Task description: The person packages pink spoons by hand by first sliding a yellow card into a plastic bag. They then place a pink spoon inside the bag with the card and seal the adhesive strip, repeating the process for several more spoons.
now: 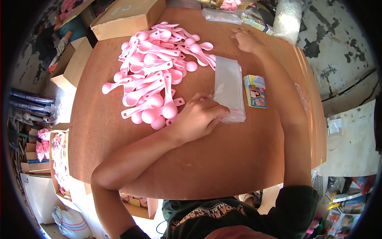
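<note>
A stack of clear plastic bags (229, 81) lies on the brown table, right of centre. My left hand (201, 115) is bent over its near left corner, with the fingers closed on a bag's edge; the fingertips are partly hidden. Just left of that hand spreads a large heap of pink plastic measuring spoons (153, 49). To the right of the bags rests a small stack of printed cards (255, 93), blue and yellow. Stretched toward the far side, my right hand (247, 41) is over the table, its fingers loosely bent and apart, with nothing seen in them.
At the far left of the table stands a cardboard box (127, 18). Flat plastic packs (222, 16) and a clear plastic roll (287, 20) are at the far right. Open boxes (59, 163) of pink items are on the floor at left. A peeling wall (330, 36) borders the right.
</note>
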A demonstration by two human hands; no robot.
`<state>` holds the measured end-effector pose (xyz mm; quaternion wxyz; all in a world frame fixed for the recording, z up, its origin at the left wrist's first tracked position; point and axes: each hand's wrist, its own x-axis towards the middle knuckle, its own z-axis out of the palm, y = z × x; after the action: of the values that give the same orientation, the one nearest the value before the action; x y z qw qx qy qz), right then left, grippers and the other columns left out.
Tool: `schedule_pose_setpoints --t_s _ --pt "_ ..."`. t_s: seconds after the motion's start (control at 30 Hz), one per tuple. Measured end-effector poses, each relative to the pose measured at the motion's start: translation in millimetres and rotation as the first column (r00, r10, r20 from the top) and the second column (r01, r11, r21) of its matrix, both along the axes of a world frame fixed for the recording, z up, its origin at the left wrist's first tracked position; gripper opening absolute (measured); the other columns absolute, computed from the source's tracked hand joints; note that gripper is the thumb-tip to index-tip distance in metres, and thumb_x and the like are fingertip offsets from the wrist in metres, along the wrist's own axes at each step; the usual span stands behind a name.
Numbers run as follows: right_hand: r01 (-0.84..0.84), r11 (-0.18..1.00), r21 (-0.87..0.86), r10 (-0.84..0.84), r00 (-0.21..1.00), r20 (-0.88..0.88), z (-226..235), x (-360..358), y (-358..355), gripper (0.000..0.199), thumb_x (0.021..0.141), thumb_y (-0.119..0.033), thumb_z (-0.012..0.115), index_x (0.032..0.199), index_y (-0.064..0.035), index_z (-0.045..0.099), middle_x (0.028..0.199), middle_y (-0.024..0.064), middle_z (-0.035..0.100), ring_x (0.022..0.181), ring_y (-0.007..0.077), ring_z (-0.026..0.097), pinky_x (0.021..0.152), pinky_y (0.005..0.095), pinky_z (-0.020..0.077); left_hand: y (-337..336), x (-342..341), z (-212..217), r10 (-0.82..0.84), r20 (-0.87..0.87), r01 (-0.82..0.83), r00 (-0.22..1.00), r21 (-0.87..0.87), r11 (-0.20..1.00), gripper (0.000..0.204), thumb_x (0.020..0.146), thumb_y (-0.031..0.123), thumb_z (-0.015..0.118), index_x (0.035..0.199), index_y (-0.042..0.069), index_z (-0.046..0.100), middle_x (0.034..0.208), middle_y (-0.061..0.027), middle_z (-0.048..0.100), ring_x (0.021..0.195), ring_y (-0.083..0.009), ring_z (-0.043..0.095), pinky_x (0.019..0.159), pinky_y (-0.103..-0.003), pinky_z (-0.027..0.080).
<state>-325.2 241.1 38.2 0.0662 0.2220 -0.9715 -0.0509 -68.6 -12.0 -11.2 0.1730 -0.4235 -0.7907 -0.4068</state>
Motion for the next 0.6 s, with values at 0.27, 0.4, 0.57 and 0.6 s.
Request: schedule_pose_setpoints --t_s 0.27,0.4,0.57,0.6 --pt "0.076 0.995 0.057 -0.085 0.981 0.175 -0.5 -33.7 2.5 0.043 0.081 0.003 0.052 0.123 -0.0009 0.061 0.139 0.0106 0.054 0.128 0.0269 0.049 0.108 0.0348 0.0391 0.0 0.4 0.2 -0.019 -0.032 0.018 0.999 -0.025 1.0 0.013 0.084 0.009 0.071 0.097 0.012 0.069 0.086 -0.0015 0.071 0.082 -0.0177 0.066 0.091 -0.039 0.045" --pt "0.028 0.988 -0.152 -0.002 0.986 0.165 4.8 -21.3 29.5 0.036 0.087 -0.007 0.061 0.122 0.0007 0.062 0.137 0.0124 0.055 0.122 0.0277 0.055 0.103 0.033 0.0434 0.2 1.3 0.5 -0.035 -0.021 0.034 0.999 -0.016 0.999 0.014 0.083 0.009 0.072 0.096 0.012 0.07 0.088 -0.0009 0.071 0.082 -0.0177 0.066 0.09 -0.038 0.045" --pt "-0.103 0.981 -0.162 0.128 0.98 0.151 19.2 46.1 88.7 0.037 0.088 -0.009 0.062 0.123 0.0015 0.061 0.134 0.0144 0.057 0.12 0.0281 0.057 0.103 0.0341 0.0435 1.5 0.8 -1.3 -0.004 -0.073 0.003 0.997 -0.016 1.0 0.017 0.081 0.008 0.072 0.098 0.011 0.07 0.09 -0.0015 0.072 0.082 -0.0203 0.065 0.089 -0.037 0.045" --pt "-0.132 0.975 -0.176 0.162 0.972 0.173 20.8 65.4 100.9 0.038 0.088 -0.01 0.062 0.124 0.0018 0.06 0.132 0.0149 0.058 0.117 0.0279 0.058 0.102 0.0343 0.044 0.1 0.5 -1.8 -0.015 -0.055 0.015 0.998 -0.01 1.0 0.018 0.081 0.007 0.072 0.099 0.01 0.069 0.09 -0.0029 0.072 0.083 -0.0218 0.065 0.089 -0.038 0.045"
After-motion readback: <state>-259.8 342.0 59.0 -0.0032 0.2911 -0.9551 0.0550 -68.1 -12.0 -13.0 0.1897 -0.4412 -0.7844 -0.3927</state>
